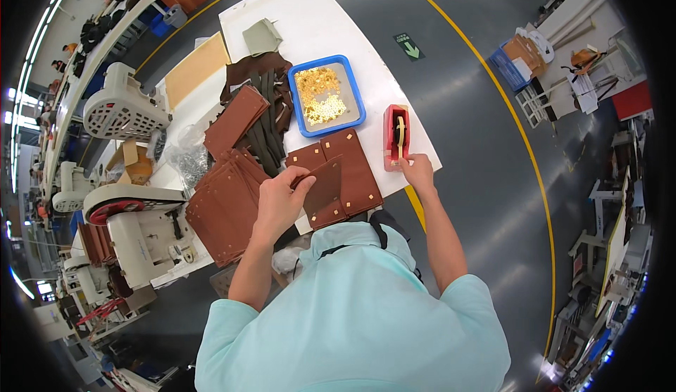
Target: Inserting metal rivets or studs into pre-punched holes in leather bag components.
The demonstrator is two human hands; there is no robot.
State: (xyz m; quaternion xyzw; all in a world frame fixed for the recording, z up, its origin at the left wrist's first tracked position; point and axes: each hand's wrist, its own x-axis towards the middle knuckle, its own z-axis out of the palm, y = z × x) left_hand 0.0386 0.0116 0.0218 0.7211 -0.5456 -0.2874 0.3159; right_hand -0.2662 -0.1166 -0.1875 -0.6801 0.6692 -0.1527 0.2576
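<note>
Blue tray [355,103] w/ gold bits sits behind. Flat brown leather panel [325,186] is pinched by left hand [280,198]; right hand [419,170] fingers are closed at red tape dispenser [396,137].

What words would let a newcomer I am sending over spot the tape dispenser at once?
Start at the white table and find the blue tray of gold bits. The tape dispenser stands just right of that tray, near the table's edge, with the right hand at its near end. It is the only red thing there; its neighbours are flat brown leather panels.
</note>
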